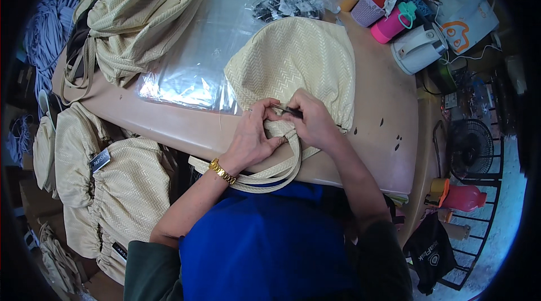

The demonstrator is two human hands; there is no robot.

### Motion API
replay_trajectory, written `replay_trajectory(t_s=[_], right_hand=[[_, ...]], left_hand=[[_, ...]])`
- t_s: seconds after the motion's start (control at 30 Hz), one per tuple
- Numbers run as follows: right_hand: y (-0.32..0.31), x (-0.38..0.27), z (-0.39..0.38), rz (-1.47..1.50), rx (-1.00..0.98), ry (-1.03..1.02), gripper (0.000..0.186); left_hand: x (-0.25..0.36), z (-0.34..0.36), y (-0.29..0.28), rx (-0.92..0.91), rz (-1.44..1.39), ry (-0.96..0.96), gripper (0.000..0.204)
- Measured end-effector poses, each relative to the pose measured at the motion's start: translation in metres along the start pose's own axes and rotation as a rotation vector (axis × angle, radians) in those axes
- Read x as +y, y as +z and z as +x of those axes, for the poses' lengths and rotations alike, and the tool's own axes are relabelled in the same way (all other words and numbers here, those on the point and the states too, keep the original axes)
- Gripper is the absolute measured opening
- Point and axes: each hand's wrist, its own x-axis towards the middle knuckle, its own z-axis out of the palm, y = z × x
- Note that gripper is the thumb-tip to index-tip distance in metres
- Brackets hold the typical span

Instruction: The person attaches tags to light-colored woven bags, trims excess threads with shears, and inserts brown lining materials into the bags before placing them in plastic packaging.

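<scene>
A cream woven-texture bag (298, 58) lies on the brown table in front of me, its body pointing away and its gathered edge towards me. My left hand (251, 140), with a gold watch (222, 171) at the wrist, pinches the bag's near edge between thumb and fingers. Close beside it, my right hand (313, 118) is closed around a small dark-handled tool (293, 112). The tool's tip meets the left fingertips at the edge; its exact kind is hidden by my fingers. Cream straps (296, 160) loop down from the bag over the table's near edge.
Clear plastic sleeves (191, 70) lie left of the bag, near piled cream bags (141, 25). More cream bags (132, 182) hang at the lower left. Small black pieces (287, 7) lie beyond. A pink bottle (389, 26) and a white kettle (417, 50) stand at the far right.
</scene>
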Motion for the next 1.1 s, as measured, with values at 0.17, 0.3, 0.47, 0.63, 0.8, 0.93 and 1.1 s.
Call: replay_trajectory(t_s=[0.17, 0.3, 0.47, 0.63, 0.8, 0.93, 1.1], right_hand=[[-0.012, -0.001, -0.002, 0.618, -0.136, 0.293, 0.018], [-0.012, -0.005, -0.006, 0.300, -0.190, 0.216, 0.016], [0.005, -0.007, -0.004, 0.256, 0.121, 0.093, 0.018], [0.005, -0.008, -0.021, 0.236, 0.059, 0.269, 0.017], [-0.031, -0.027, -0.052, 0.452, 0.755, 0.162, 0.010], [-0.070, 0.001, -0.092, 0.862, 1.100, 0.306, 0.014], [-0.066, 0.013, -0.106, 0.853, 1.288, 0.354, 0.019]], left_hand=[[0.000, 0.001, -0.001, 0.016, 0.016, 0.009, 0.075], [0.002, 0.001, 0.000, 0.020, 0.044, 0.020, 0.076], [-0.001, 0.001, 0.005, 0.069, -0.053, 0.031, 0.079], [0.001, -0.001, 0.002, 0.009, -0.015, 0.038, 0.083], [0.049, 0.003, -0.030, 0.007, 0.156, 0.315, 0.075], [0.108, 0.031, 0.000, -0.184, 0.285, 0.754, 0.048], [0.095, 0.074, 0.090, -0.282, 0.741, 0.734, 0.036]])
